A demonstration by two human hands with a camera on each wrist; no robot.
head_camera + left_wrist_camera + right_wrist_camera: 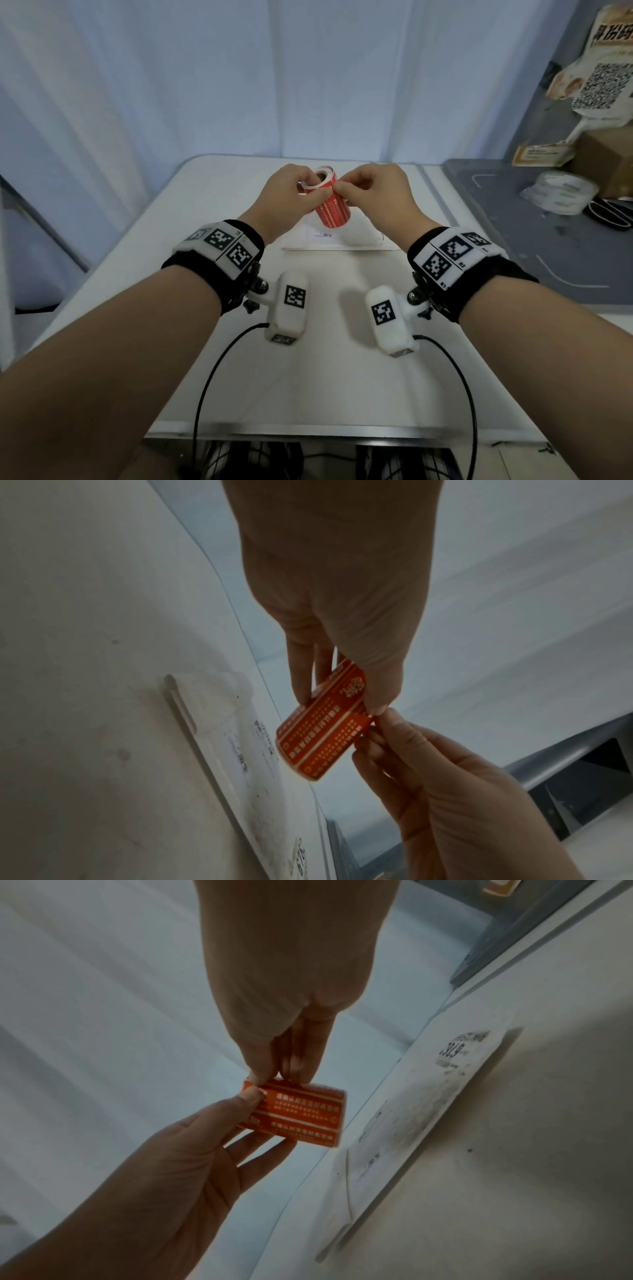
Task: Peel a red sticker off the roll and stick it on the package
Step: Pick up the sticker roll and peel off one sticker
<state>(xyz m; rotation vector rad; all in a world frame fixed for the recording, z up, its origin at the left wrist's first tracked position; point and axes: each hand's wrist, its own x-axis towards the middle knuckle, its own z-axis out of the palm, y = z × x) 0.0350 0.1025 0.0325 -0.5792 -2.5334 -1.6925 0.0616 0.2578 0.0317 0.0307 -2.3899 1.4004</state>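
Right hand [274, 988] pinches corner of red sticker roll [301, 1112]; left hand [164, 1172] holds roll; white package [428, 1096] flat on tabletop [548, 1177].

Packing station: tape roll [561, 192], cardboard box [603, 161]

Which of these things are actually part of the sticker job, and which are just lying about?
Part of the job: red sticker roll, held by left hand, picked at by right hand; white package.

Lying about: tape roll, cardboard box, QR-code poster.
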